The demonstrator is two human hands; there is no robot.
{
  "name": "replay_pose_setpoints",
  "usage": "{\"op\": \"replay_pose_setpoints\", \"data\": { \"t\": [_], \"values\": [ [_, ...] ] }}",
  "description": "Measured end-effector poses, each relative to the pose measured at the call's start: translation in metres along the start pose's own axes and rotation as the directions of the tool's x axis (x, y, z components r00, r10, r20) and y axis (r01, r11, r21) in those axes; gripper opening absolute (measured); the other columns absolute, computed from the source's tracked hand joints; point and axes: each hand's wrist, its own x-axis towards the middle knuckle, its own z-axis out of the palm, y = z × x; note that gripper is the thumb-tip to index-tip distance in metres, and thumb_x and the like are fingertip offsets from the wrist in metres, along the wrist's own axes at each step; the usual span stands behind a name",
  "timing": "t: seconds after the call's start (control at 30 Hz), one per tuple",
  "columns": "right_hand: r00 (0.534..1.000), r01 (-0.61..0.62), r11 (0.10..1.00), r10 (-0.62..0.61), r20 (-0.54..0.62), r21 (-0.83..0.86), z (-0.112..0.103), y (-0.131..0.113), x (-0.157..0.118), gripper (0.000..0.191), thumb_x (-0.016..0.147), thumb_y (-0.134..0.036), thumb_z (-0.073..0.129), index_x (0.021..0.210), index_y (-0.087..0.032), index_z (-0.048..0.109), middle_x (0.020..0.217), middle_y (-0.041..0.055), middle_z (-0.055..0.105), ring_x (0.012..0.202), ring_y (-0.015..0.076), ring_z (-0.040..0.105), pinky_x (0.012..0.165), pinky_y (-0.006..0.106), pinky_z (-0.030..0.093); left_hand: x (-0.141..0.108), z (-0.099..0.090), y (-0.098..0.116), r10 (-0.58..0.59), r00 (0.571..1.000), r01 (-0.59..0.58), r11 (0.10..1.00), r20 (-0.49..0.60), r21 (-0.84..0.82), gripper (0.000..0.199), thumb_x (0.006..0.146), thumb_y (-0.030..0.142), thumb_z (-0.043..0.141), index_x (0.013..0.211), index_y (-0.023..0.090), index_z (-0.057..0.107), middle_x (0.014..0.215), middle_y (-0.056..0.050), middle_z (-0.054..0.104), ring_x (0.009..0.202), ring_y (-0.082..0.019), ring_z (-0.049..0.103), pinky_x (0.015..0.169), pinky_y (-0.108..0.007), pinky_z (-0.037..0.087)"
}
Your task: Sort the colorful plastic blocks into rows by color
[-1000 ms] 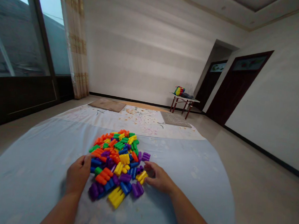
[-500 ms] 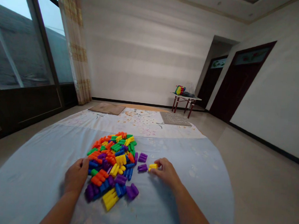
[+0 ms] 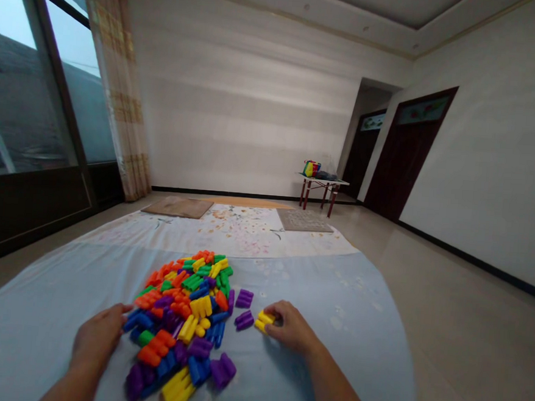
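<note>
Away from the pile now, the right hand pinches a yellow block.

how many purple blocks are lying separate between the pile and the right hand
2: one purple block on the far side, and a nearer one just left of the yellow block in the right hand. The hand could hide another.

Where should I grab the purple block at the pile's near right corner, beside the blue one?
I'd pinch the purple block by its near and far ends, coming from the right. Its rounded tubes lie side by side, pointing roughly away from you, so the ends should suit a pinch. A blue block crowds its left, while tablecloth borders its right.
</note>
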Motion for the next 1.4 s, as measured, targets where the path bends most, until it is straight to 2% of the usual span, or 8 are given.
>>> {"op": "replay_pose_setpoints", "data": {
  "t": [0.1,0.3,0.6,0.77,0.97,1.1,1.27,1.4],
  "values": [
    [0.996,-0.041,0.998,0.045,-0.083,0.043,0.003,0.002,0.001,0.027,0.067,-0.025,0.061,0.091,-0.015,0.067,0.083,0.005,0.063,0.074,0.0163,0.057,0.069,0.027,0.046,-0.008,0.0,0.001,-0.088,0.993,0.09,0.996,-0.073,0.029,0.041,0.078,0.035,0.032,0.086,0.017,0.068,0.067,-0.011,0.063,0.055,-0.022,0.054,0.049,-0.033,0.041],
    [0.935,-0.086,0.974,0.151,-0.32,0.209,0.003,0.019,0.021,0.03,0.071,-0.034,0.058,0.094,-0.016,0.067,0.088,0.0068,0.068,0.075,0.0184,0.06,0.069,0.029,0.049,-0.025,0.008,-0.002,-0.049,0.996,0.049,0.999,-0.08,0.005,0.041,0.08,0.044,0.032,0.091,0.021,0.065,0.072,-0.008,0.061,0.06,-0.02,0.051,0.053,-0.031,0.04],
    [0.871,-0.267,0.963,0.226,-0.437,-0.034,0.004,0.04,0.139,0.033,0.075,-0.033,0.053,0.101,-0.015,0.063,0.095,0.0075,0.067,0.08,0.0179,0.062,0.074,0.026,0.047,-0.025,0.008,0.004,-0.165,0.986,0.164,0.985,-0.01,-0.051,0.039,0.079,0.043,0.034,0.09,0.022,0.066,0.073,-0.005,0.063,0.064,-0.018,0.053,0.056,-0.026,0.039],
    [0.865,-0.336,0.934,0.257,-0.431,-0.118,0.021,0.046,0.165,0.026,0.073,-0.03,0.056,0.093,-0.016,0.065,0.091,0.0094,0.067,0.086,0.0193,0.06,0.076,0.026,0.042,-0.026,0.011,0.0,-0.159,0.987,0.158,0.984,-0.003,-0.077,0.038,0.078,0.046,0.034,0.081,0.022,0.064,0.07,-0.004,0.063,0.068,-0.019,0.056,0.059,-0.026,0.04],
    [0.869,-0.337,0.932,0.255,-0.424,-0.131,0.017,0.041,0.161,0.03,0.076,-0.035,0.054,0.095,-0.015,0.065,0.089,0.0105,0.066,0.084,0.021,0.06,0.076,0.03,0.043,-0.026,0.012,0.0,-0.149,0.988,0.147,0.988,-0.027,-0.051,0.04,0.079,0.046,0.031,0.084,0.023,0.063,0.074,-0.005,0.062,0.071,-0.02,0.054,0.06,-0.027,0.038],
    [0.905,-0.224,0.969,0.167,-0.392,-0.105,0.013,0.022,0.138,0.033,0.081,-0.034,0.047,0.102,-0.014,0.063,0.097,0.0103,0.065,0.085,0.0188,0.06,0.078,0.029,0.045,-0.028,0.012,0.0,-0.156,0.988,0.154,0.985,-0.022,-0.078,0.039,0.079,0.045,0.033,0.086,0.023,0.064,0.072,-0.004,0.061,0.069,-0.019,0.053,0.059,-0.026,0.037],
    [0.986,0.008,0.997,-0.021,-0.165,-0.082,0.028,-0.008,0.088,0.027,0.078,-0.034,0.054,0.097,-0.018,0.066,0.093,0.005,0.066,0.086,0.0175,0.059,0.077,0.028,0.046,-0.029,0.013,0.0,-0.143,0.989,0.137,0.985,-0.046,-0.107,0.036,0.079,0.044,0.035,0.085,0.023,0.064,0.07,-0.003,0.06,0.069,-0.017,0.053,0.06,-0.026,0.036],
    [0.99,0.139,0.98,-0.135,0.039,-0.144,0.039,-0.03,0.06,0.031,0.074,-0.031,0.06,0.101,-0.018,0.065,0.097,0.0057,0.065,0.093,0.0207,0.056,0.084,0.033,0.042,-0.028,0.015,0.001,-0.112,0.991,0.104,0.989,-0.069,-0.109,0.035,0.078,0.042,0.038,0.086,0.022,0.066,0.07,-0.003,0.061,0.071,-0.018,0.053,0.06,-0.026,0.036]
  ]
}}
